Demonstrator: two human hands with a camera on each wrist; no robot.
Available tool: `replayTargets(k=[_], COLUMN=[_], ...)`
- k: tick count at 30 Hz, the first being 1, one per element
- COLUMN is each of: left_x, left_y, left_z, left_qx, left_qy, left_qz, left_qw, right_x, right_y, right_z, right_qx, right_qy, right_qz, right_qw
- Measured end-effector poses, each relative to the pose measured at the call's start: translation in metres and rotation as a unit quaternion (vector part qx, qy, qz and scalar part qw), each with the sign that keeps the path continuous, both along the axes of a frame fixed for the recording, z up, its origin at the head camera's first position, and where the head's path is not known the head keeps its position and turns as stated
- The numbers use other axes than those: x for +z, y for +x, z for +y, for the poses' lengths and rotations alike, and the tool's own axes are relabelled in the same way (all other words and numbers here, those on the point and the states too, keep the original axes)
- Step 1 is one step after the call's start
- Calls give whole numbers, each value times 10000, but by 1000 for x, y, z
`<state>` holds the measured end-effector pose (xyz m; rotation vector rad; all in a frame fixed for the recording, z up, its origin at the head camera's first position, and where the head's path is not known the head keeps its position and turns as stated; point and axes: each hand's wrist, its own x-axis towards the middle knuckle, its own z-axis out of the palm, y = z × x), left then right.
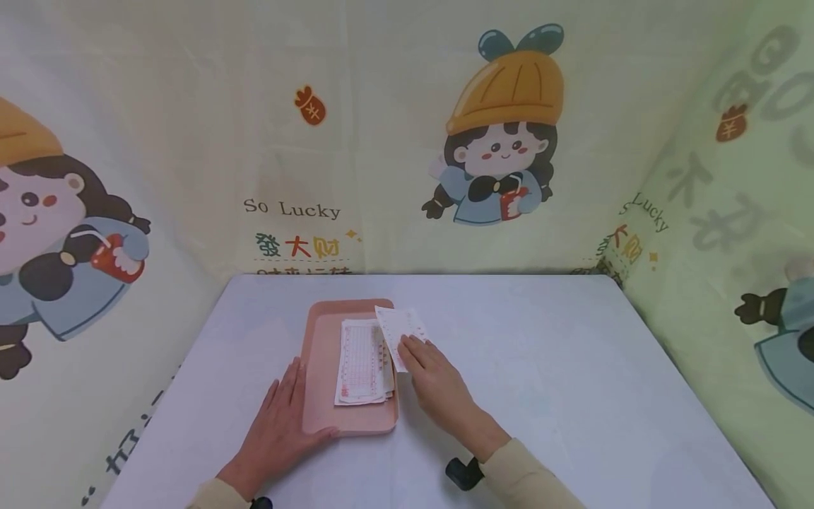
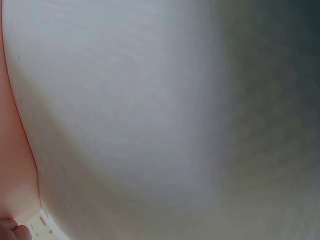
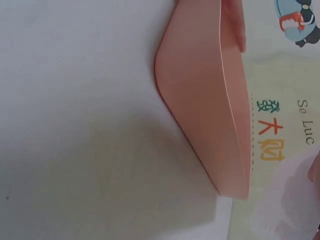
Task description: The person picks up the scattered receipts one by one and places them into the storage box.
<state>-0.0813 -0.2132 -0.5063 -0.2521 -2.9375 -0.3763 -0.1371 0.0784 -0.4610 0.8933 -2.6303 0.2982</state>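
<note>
A pink tray (image 1: 318,417) lies on the table, holding a stack of printed paper slips (image 1: 362,364) with pinkish ruled lines. Along the tray's left side rests my left hand (image 1: 280,420), fingers straight and thumb at the near-left corner. My right hand (image 1: 439,382) pinches one white printed slip (image 1: 396,326) over the tray's right rim, tilted beside the stack. The right wrist view shows the tray's outer wall (image 3: 200,90) and the slip (image 3: 280,200), blurred, near the fingers. In the left wrist view only the tray wall (image 2: 15,165) and some fingertips (image 2: 20,232) appear.
The white table (image 1: 559,367) extends to both sides of the tray. Printed cloth (image 1: 381,141) with cartoon figures hangs behind the table and along its sides. A black wrist device (image 1: 463,474) sits at the right sleeve.
</note>
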Motion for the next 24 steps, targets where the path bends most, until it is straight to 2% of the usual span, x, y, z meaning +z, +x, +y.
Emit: replayTargets(k=[8, 16, 24], left_x=[0, -2, -2], left_y=[0, 0, 0], left_z=[0, -1, -1], left_qx=[1, -42, -88], left_qy=[-22, -61, -114], left_qz=[-25, 84, 211], left_qw=[10000, 9999, 9997], right_x=[4, 3, 0], right_y=[-1, 0, 0], right_z=[-16, -27, -41], right_qx=[246, 463, 380], right_qy=[229, 406, 548], right_qz=[-8, -297, 11], right_qw=[9994, 9977, 9978])
